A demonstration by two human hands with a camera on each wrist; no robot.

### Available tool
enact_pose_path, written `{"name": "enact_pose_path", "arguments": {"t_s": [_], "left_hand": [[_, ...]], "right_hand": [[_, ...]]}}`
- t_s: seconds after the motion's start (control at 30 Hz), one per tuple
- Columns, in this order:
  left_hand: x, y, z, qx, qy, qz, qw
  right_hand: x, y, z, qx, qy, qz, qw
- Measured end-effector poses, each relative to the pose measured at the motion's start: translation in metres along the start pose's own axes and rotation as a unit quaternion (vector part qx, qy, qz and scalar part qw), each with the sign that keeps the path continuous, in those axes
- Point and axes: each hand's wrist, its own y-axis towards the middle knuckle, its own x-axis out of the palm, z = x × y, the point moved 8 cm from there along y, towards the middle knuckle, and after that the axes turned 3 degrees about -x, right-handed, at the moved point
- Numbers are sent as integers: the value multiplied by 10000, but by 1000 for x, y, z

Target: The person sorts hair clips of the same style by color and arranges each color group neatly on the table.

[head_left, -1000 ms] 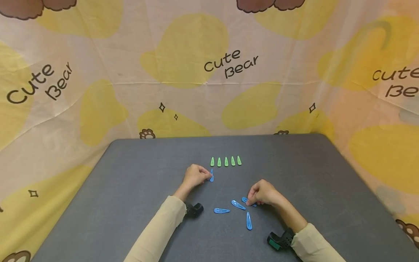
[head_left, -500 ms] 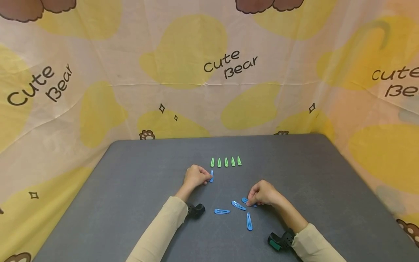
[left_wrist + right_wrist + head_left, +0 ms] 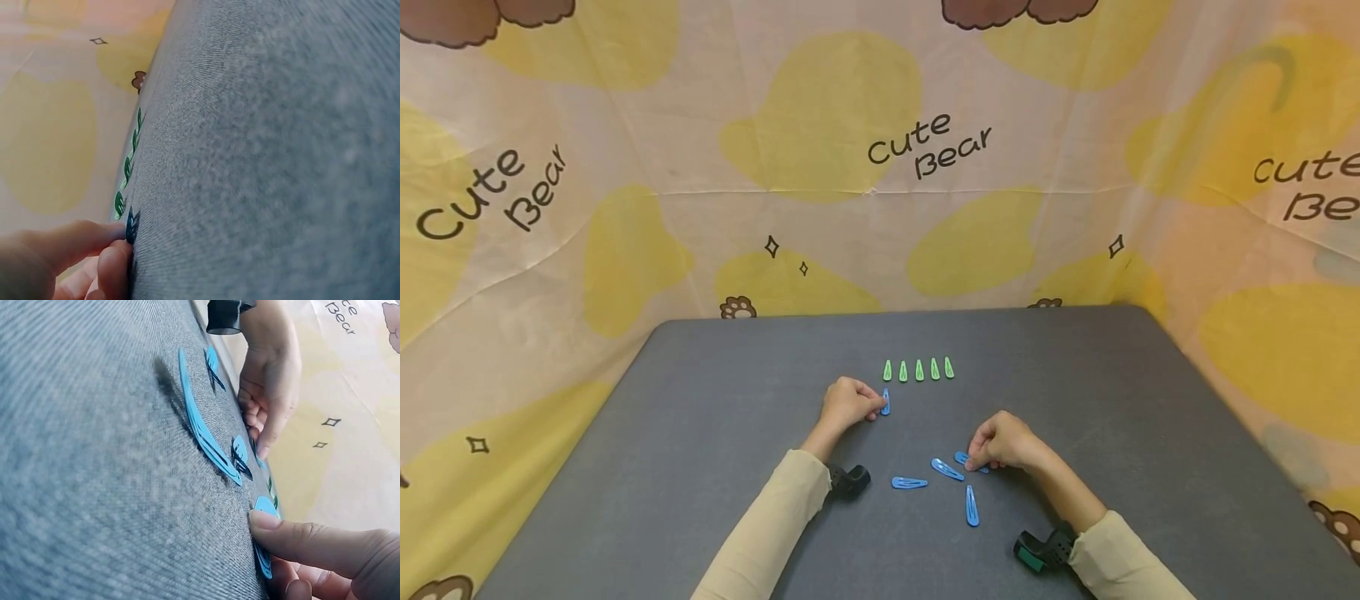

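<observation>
My left hand (image 3: 850,403) pinches a blue snap hair clip (image 3: 886,402) between thumb and fingertips. That clip stands lengthwise just below the leftmost of several green snap hair clips (image 3: 919,371), which form a row. In the left wrist view the blue clip (image 3: 131,226) touches the tabletop, its lower part hidden by fingers. Nearer the front, my right hand (image 3: 1006,442) grips another blue hair clip (image 3: 961,457) across its middle; the right wrist view shows the thumb on this clip (image 3: 266,505). Beside it lies a slanted blue clip (image 3: 947,469), not held.
Two more blue clips lie loose on the grey tabletop (image 3: 737,467): one sideways clip (image 3: 910,482) and one lengthwise clip (image 3: 972,506). Black wrist devices (image 3: 1045,550) sit under both forearms. A patterned yellow cloth (image 3: 820,117) hangs behind the table's far edge.
</observation>
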Motion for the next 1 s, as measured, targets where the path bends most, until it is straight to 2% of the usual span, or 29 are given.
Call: {"name": "enact_pose_path", "arguments": {"t_s": [0.13, 0.47, 0.67, 1.0], "left_hand": [[0, 0, -1, -69, -123, -49, 9999], [2, 1, -1, -212, -42, -79, 9997], [2, 1, -3, -249, 99, -18, 9996], [0, -4, -5, -237, 43, 62, 9997]], "right_hand": [[0, 0, 0, -72, 11, -48, 10000], [-3, -1, 0, -251, 145, -214, 9994], [-2, -2, -3, -436, 302, -422, 9977], [-1, -1, -6, -532, 568, -856, 9933]]}}
